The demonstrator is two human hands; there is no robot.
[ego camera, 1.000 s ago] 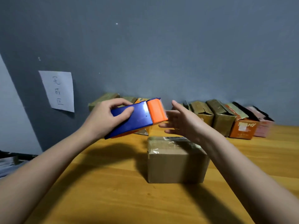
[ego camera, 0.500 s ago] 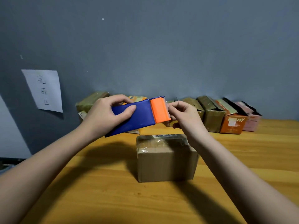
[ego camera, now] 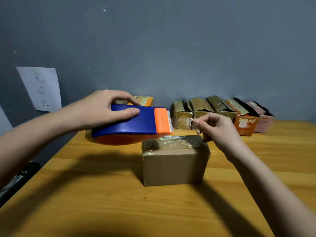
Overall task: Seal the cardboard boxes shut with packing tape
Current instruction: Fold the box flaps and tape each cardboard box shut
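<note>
Head view: clear tape is being pulled out over the small brown cardboard box [ego camera: 174,159].

Head view: the blue and orange plastic tape holder [ego camera: 135,124] is gripped by the left hand [ego camera: 100,108], above the box's left end. The tape end seems pinched by the curled right hand [ego camera: 217,127]; the clear strip is hard to see. The tape could be twisted or stuck to itself if it is let go slack. Bare room is left on the yellow wooden table [ego camera: 102,202]; the row of small open boxes [ego camera: 213,112] is kept by the wall.

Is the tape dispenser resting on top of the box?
No, the left hand holds the tape dispenser in the air, left of the cardboard box.
</note>
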